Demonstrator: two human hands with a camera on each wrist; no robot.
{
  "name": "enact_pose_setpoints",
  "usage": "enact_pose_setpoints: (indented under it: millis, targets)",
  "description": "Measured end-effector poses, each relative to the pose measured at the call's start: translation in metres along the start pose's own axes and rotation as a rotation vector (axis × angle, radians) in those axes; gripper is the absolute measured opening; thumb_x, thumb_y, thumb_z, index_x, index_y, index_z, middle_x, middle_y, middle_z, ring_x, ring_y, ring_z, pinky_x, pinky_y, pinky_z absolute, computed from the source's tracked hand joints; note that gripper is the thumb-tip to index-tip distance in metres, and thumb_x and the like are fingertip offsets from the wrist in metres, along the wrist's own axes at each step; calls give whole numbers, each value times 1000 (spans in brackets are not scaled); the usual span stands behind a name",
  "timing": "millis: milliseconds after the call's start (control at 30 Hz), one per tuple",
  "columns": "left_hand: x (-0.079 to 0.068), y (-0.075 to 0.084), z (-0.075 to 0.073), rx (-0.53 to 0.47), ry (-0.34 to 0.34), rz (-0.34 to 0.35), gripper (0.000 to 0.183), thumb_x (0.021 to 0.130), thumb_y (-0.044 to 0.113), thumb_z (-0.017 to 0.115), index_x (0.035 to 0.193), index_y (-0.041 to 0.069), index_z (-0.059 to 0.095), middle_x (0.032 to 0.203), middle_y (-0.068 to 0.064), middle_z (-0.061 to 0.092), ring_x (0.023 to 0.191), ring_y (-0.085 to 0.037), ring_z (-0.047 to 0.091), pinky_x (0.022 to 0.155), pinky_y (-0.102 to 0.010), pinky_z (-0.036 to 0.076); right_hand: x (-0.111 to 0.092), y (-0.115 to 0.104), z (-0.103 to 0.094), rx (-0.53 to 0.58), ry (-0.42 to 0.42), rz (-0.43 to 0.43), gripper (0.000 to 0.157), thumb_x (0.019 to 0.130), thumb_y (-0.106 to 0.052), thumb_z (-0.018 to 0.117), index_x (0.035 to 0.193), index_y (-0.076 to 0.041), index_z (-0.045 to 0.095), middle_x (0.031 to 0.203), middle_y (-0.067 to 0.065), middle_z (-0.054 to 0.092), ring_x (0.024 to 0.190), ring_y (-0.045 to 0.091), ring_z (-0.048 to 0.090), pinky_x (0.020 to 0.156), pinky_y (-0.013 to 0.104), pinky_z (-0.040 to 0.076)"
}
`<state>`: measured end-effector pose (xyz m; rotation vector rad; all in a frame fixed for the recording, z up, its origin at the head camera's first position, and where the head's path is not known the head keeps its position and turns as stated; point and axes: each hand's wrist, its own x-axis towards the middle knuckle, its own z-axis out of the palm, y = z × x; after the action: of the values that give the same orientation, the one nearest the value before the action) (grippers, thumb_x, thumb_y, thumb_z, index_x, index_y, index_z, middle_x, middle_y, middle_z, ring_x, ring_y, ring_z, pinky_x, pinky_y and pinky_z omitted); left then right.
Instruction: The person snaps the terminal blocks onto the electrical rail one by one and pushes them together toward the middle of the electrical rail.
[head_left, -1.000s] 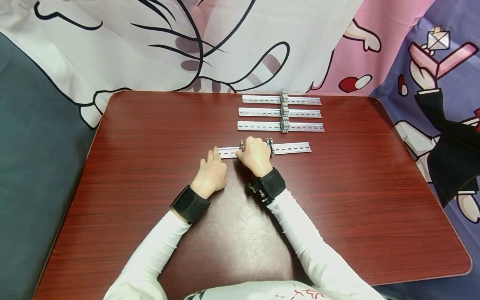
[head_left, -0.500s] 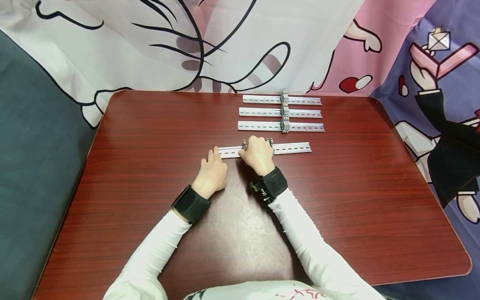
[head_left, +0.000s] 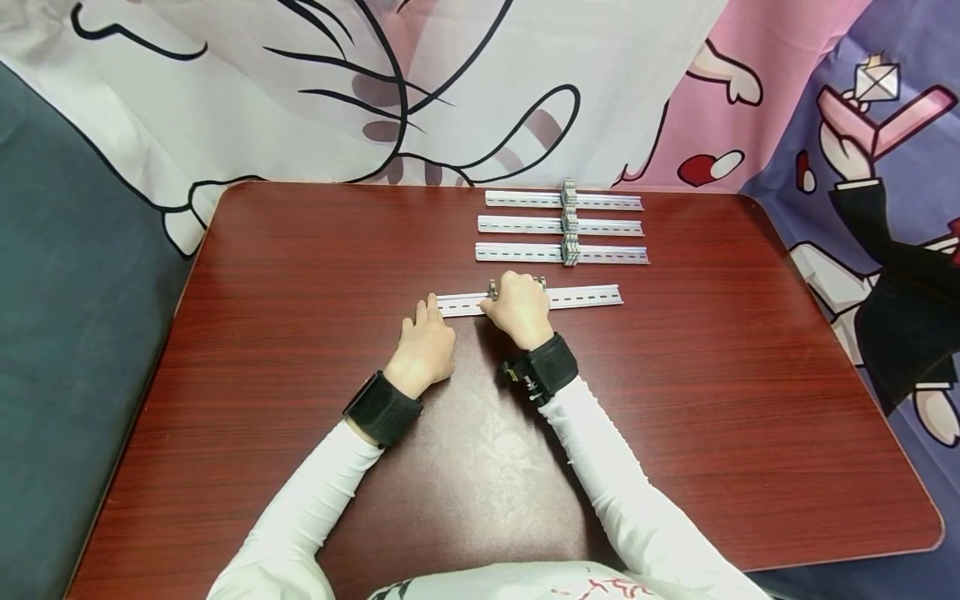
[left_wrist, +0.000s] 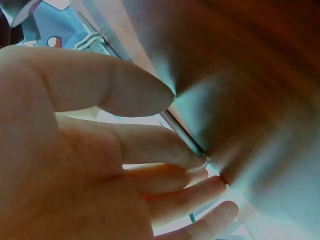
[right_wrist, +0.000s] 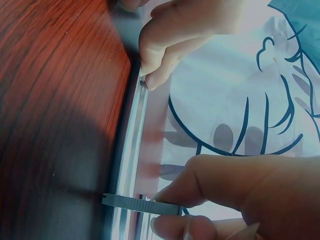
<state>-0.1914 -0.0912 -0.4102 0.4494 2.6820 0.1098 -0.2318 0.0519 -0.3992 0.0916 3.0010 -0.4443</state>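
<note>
A slotted metal DIN rail [head_left: 585,297] lies across the table in front of the person. The left hand [head_left: 422,346] rests at its left end, fingers extended and fingertips against it; in the left wrist view the thumb is spread away from the index finger [left_wrist: 160,145]. The right hand [head_left: 519,310] is over the rail's middle. Between its thumb and fingers it pinches a thin grey terminal block [right_wrist: 135,203] that sits across the rail, as the right wrist view shows. Further metal-coloured parts on the rail [head_left: 540,282] peek out beyond the right hand, mostly hidden by it.
Three similar rails, the nearest one [head_left: 517,252] included, lie parallel behind, each with a cluster of grey terminal blocks [head_left: 570,250] near its middle. A printed curtain [head_left: 225,108] hangs along the far edge of the reddish-brown table [head_left: 300,250].
The right hand has slid slightly to the right along the front rail, and the part showing at its left side has shifted the same way. The left hand stays put.
</note>
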Motion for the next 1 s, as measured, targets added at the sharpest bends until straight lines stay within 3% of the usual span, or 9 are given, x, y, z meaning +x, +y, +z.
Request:
enact_pose_setpoints:
  millis: [500, 1000]
  targets:
    - [-2, 1, -1, -11, -2, 3, 35, 88, 13, 61, 115, -8, 66, 154, -37, 16, 143, -48, 22, 107, -57, 34, 0, 3, -5, -3, -29, 29, 33, 79, -34, 74, 60, -15, 55, 96, 19, 72, 92, 38, 66, 72, 49, 55]
    - [-1, 1, -1, -3, 1, 0, 37, 88, 14, 62, 116, -9, 65, 153, -37, 17, 143, -48, 23, 107, -57, 34, 1, 4, -5, 6, -31, 34, 33, 79, -31, 71, 58, -15, 52, 91, 18, 71, 89, 37, 67, 68, 50, 55]
